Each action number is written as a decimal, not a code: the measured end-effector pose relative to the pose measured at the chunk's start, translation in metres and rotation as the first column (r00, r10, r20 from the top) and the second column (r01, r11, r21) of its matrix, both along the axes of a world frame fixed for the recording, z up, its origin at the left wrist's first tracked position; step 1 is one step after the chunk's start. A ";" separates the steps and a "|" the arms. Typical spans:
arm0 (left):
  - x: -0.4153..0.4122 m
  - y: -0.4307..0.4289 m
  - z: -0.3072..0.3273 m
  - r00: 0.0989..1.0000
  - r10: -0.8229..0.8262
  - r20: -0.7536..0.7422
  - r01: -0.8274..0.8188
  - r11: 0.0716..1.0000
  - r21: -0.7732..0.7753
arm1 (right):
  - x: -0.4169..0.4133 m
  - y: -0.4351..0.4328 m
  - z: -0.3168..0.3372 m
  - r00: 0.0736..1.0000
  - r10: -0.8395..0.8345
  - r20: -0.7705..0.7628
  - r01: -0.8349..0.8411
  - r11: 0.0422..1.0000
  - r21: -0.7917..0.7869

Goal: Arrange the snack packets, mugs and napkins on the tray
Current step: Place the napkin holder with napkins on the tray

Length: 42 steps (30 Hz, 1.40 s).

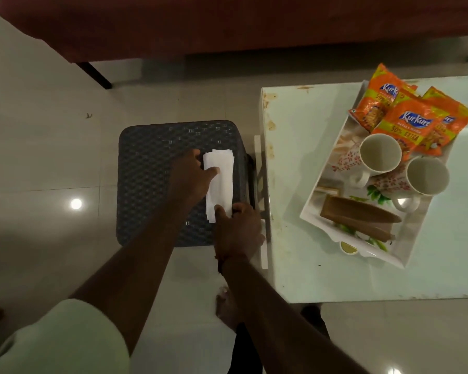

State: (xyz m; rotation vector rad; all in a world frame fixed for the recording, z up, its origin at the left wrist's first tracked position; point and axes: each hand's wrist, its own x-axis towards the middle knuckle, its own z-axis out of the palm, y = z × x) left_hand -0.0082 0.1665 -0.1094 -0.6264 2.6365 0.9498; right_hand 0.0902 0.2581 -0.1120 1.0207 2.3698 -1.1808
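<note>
We look down on a pale, glossy tiled floor (pixel 38 163) in dim light, with a dark red piece of furniture (pixel 227 25) across the top of the view. A dark woven-pattern stool (pixel 152 168) stands on the floor, just beside a white tabletop (pixel 303 163) to its right. On the stool's right side lies a stack of white napkins (pixel 219 182), folded long. Our left hand (pixel 191 174) rests flat on the stack's left edge, its fingers (pixel 212 170) stretched out across the paper. Our right hand (pixel 238 228) presses down on the stack's near end, fingers bent on the paper; we cannot tell whether either hand truly grips it. On the tabletop sits a white printed tray (pixel 324 195), set at an angle. At its far end three orange snack packets (pixel 408 122) overlap. Below them two white floral mugs (pixel 380 155) lie tipped, mouths towards us, side by side. A brown printed shape marks the tray's near end.
</note>
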 end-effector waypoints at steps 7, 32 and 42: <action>-0.005 -0.002 -0.007 0.999 -0.029 0.030 0.026 0.997 0.075 | -0.006 0.002 -0.004 0.998 -0.054 -0.021 0.051 0.992 -0.113; 0.032 0.174 0.039 0.686 -0.687 -0.241 0.728 0.645 0.234 | 0.050 0.313 0.062 0.894 0.227 -0.387 -0.123 0.953 0.275; 0.040 0.216 0.015 0.663 -0.719 -0.210 0.712 0.692 -0.122 | 0.048 0.345 0.024 0.882 0.302 -0.362 -0.150 0.908 0.392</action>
